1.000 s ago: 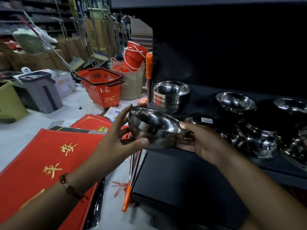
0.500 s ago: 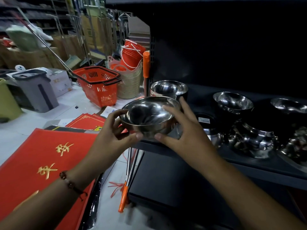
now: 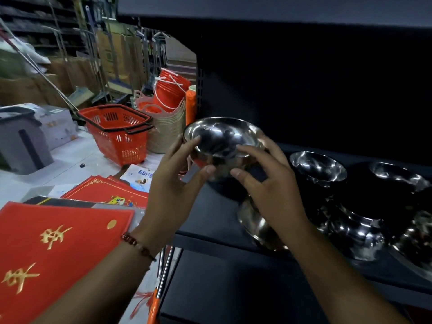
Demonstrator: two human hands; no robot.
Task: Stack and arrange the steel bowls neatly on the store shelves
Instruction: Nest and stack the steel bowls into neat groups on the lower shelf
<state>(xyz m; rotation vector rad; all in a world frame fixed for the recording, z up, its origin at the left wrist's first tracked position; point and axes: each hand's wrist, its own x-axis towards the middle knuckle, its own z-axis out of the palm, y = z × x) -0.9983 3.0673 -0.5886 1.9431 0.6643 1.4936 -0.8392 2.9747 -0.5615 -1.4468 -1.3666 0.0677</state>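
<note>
- left hand [image 3: 174, 181]: fingers spread, fingertips touching the left side of the steel bowl [image 3: 223, 139]
- bowl sits between both hands, upright, at the left end of the dark shelf [image 3: 210, 232]; blurred, can't tell what is under it
- right hand [image 3: 272, 185]: fingers spread, touching the bowl's right side
- other bowls [image 3: 318, 167] on the shelf to the right: at least four, glare blocks an exact count
- one red shopping basket [image 3: 117, 134] far left
</note>
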